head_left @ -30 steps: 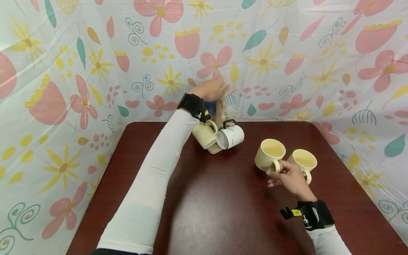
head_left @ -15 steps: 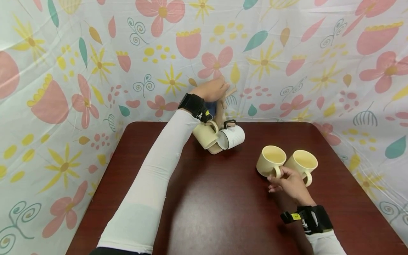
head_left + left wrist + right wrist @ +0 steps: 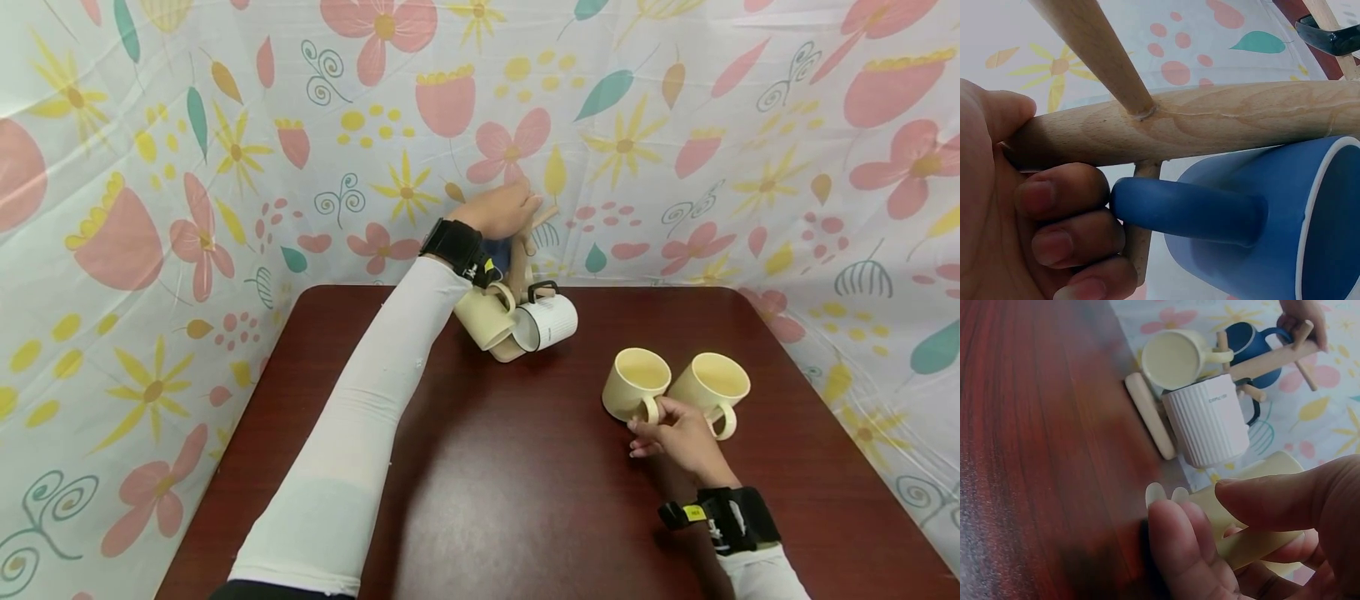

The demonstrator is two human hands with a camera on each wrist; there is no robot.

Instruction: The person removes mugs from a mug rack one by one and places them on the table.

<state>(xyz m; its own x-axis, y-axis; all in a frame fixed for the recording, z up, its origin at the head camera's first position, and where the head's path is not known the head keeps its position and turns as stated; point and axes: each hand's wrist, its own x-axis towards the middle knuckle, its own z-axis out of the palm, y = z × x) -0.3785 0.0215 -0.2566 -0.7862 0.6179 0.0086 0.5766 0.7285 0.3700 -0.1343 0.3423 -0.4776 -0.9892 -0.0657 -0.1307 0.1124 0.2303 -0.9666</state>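
At the back of the table my left hand (image 3: 497, 213) grips the top of a wooden mug tree (image 3: 1097, 134), thumb over the post and fingers curled beneath it. A blue mug (image 3: 1229, 219) hangs by its handle right beside those fingers. Lower on the tree hang a pale yellow mug (image 3: 480, 320) and a ribbed white mug (image 3: 555, 322) with a black handle. On the right, my right hand (image 3: 684, 440) pinches the handle of another pale yellow mug (image 3: 628, 390), which is upright on the table. Part of that handle is hidden by the fingers.
A matching pale yellow mug (image 3: 711, 383) stands upright just right of the held one, its handle close to my right hand. The dark red-brown table (image 3: 517, 483) meets a flower-printed cloth (image 3: 622, 75) at the back and sides.
My right hand has brought its pale yellow mug down and slightly toward me, beside the matching mug. The left hand keeps its hold on the mug tree.
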